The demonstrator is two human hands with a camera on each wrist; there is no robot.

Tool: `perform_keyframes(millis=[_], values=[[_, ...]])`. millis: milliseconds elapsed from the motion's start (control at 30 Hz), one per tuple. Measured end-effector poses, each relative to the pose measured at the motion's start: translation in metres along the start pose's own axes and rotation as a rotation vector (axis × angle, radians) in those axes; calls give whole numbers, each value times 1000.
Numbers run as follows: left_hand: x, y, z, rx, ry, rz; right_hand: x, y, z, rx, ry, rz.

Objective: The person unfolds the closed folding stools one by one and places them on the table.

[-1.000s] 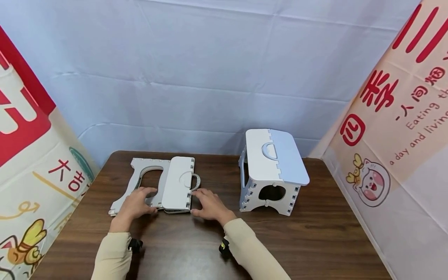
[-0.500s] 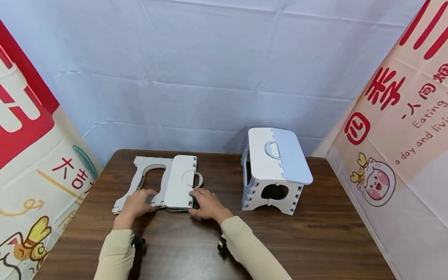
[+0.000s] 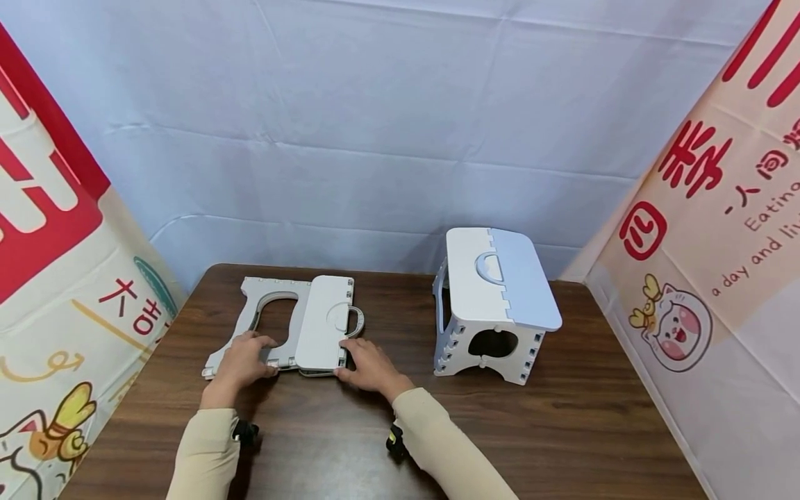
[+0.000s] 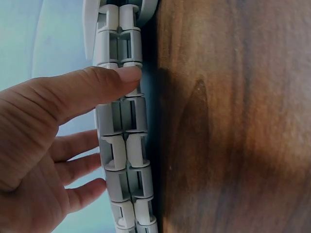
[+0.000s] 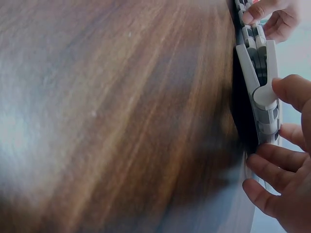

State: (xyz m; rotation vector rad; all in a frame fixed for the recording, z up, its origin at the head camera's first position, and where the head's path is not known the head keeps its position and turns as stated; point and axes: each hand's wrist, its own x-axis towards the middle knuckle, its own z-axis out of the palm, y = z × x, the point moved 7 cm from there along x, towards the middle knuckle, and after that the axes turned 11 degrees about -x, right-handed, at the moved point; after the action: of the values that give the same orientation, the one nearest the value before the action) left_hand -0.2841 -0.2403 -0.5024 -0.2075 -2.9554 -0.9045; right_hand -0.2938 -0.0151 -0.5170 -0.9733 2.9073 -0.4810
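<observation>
A white and grey folding stool (image 3: pixel 321 325) lies folded flat at the left of the table, its carry handle pointing right. My left hand (image 3: pixel 245 357) grips its leg panel at the near edge. In the left wrist view the thumb lies across the row of hinge segments (image 4: pixel 122 116), fingertips against the panel's face. My right hand (image 3: pixel 370 364) holds the near right corner of the folded seat. In the right wrist view its thumb and index finger touch the stool's end (image 5: pixel 266 97), while the other fingers are spread beside it.
A second folding stool (image 3: pixel 494 292), white and light blue, stands unfolded on the right of the dark wooden table (image 3: pixel 562 430). A pale cloth (image 3: pixel 375 139) hangs behind the table. Printed banners (image 3: pixel 675 278) flank both sides.
My right hand has closed in slightly on the seat's corner, its thumb now against the edge. My left hand keeps its place on the stool. The head view has shifted a little.
</observation>
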Motion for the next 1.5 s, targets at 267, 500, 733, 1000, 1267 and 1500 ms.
perform_keyframes(millis=[267, 500, 733, 1000, 1267, 1500], values=[[-8, -10, -10, -24, 69, -88, 0, -3, 1, 129, 10, 32], [-16, -29, -17, -23, 54, -270, -1, -2, -1, 251, 41, 69], [-24, -45, -26, -17, 14, -360, 1, 5, 5, 494, 88, 240], [-25, -54, -34, -2, 10, -301, 1, 8, 12, 647, 95, 343], [-23, -55, -36, -4, 9, -276, 0, 9, 11, 663, 100, 340], [-26, -52, -31, -21, 1, -244, -2, 7, 7, 685, 150, 363]])
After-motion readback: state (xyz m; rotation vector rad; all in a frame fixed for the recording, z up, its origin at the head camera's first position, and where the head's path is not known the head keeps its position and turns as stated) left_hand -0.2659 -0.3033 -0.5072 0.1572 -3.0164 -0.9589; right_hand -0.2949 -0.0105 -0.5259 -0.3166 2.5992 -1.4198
